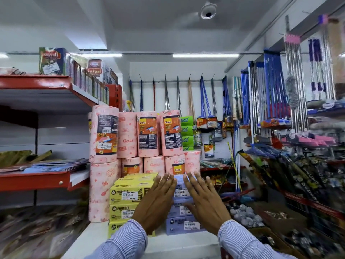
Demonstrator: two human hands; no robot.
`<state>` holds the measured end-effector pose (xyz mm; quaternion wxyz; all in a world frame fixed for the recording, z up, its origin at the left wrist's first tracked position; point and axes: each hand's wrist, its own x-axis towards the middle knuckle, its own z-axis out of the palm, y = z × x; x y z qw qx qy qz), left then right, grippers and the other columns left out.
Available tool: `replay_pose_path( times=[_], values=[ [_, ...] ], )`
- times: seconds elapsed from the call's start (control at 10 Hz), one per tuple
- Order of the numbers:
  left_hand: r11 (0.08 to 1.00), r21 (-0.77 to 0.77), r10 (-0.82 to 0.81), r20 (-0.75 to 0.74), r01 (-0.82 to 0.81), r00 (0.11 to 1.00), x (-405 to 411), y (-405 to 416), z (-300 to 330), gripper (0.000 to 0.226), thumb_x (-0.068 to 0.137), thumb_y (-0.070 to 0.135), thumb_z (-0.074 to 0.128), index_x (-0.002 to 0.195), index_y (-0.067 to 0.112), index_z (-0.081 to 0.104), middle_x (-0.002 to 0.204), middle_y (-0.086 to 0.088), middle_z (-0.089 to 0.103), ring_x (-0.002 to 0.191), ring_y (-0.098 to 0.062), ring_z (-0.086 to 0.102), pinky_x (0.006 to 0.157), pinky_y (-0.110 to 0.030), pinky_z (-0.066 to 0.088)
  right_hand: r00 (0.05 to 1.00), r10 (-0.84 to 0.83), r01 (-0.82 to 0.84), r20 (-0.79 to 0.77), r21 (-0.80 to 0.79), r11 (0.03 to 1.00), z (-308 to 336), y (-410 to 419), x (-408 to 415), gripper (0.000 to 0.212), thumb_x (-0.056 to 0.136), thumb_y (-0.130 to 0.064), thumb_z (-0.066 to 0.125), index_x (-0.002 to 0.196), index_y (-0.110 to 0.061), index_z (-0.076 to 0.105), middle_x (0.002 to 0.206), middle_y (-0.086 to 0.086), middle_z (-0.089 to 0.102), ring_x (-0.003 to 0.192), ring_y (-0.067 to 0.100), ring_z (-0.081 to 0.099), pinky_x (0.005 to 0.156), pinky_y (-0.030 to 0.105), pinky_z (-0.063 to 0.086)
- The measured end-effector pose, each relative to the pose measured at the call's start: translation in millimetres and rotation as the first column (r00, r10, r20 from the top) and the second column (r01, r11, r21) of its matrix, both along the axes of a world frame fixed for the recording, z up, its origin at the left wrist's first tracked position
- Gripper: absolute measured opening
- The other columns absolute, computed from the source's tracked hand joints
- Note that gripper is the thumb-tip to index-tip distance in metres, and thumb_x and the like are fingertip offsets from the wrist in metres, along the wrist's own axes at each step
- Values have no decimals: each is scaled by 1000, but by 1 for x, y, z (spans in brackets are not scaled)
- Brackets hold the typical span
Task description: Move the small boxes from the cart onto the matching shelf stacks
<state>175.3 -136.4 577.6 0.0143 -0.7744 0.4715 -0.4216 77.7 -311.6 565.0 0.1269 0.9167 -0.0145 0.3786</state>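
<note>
While both hands lie flat against the goods, fingers stretched out and gripping nothing, the blue boxes point(182, 209) sit stacked on the white shelf point(179, 242) in front of the person. The left hand point(155, 203) rests across the seam where the yellow boxes point(128, 197) meet the blue ones; the right hand point(204, 200) presses the front of the blue stack, near its right edge. The two stacks stand touching, side by side (the yellow one is on the left). Behind them rise pink towel rolls point(149, 135), two tiers high. Striped sleeves point(240, 240) cover both wrists. Mops point(205, 103) hang along the back wall, and red shelves point(35, 179) run down the left side. No cart shows here.
</note>
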Motion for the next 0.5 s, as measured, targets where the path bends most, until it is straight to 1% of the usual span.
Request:
replay_pose_path(
  times=[0.1, 0.2, 0.3, 0.4, 0.5],
  values=[
    [1000, -27, 0, -25, -1, 1000, -1, -7, -4, 57, 86, 31, 33, 136, 5, 43, 140, -14, 53, 133, -27, 46, 113, -39, 12, 999, 31, -31, 16, 10, 999, -2, -8, 5, 73, 94, -54, 32, 150, -19, 1, 159, 1, 8, 146, 25, 6, 110, 44, 6],
    [999, -41, -10, -52, 8, 999, 1, -6, -8, 57, 88, 30, 32, 139, 6, 35, 143, -15, 49, 136, -27, 39, 113, -33, 4, 997, 57, -58, 48, 19, 998, -5, -10, 7, 72, 94, -52, 38, 150, -18, 9, 157, 2, 20, 144, 24, 15, 112, 43, 10],
    [998, -62, 16, -65, -20, 998, 4, -10, -11, 56, 90, 28, 31, 142, 7, 30, 147, -14, 45, 139, -23, 27, 115, -31, -2, 997, 58, -60, 59, 23, 998, -7, -11, 9, 71, 94, -52, 39, 149, -18, 10, 157, 1, 21, 144, 24, 16, 115, 44, 10],
    [997, -68, 35, -9, -36, 999, -3, -8, -9, 55, 90, 26, 31, 142, 5, 29, 146, -17, 45, 139, -26, 27, 115, -36, 0, 994, 69, -72, 83, 29, 997, -6, -7, 8, 72, 93, -48, 43, 149, -16, 13, 156, 3, 24, 143, 27, 20, 110, 43, 10],
    [993, -106, 60, 60, -54, 996, -13, -9, -7, 59, 95, 32, 31, 146, 4, 23, 154, -19, 32, 145, -33, 13, 112, -48, 8, 994, 60, -63, 89, 30, 998, -4, -2, 3, 72, 94, -50, 36, 150, -16, 7, 159, 4, 10, 145, 27, 11, 111, 48, 6]
  ],
)
